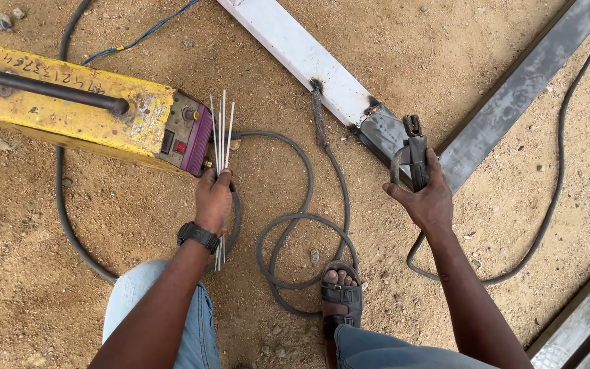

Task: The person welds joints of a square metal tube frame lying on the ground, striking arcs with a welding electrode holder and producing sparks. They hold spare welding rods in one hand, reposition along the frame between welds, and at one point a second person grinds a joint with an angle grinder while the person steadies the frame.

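— What is the left hand gripping?
— It is clenching a bundle of welding rods, just right of the yellow welding machine.
— And the right hand?
— Closing round the electrode holder, farther right.

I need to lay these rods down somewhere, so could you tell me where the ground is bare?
Bare sand lies at lower left, between the yellow welding machine and the left knee, and between the white beam and the grey steel bar. It is crowded around the coiled cable between the hands.
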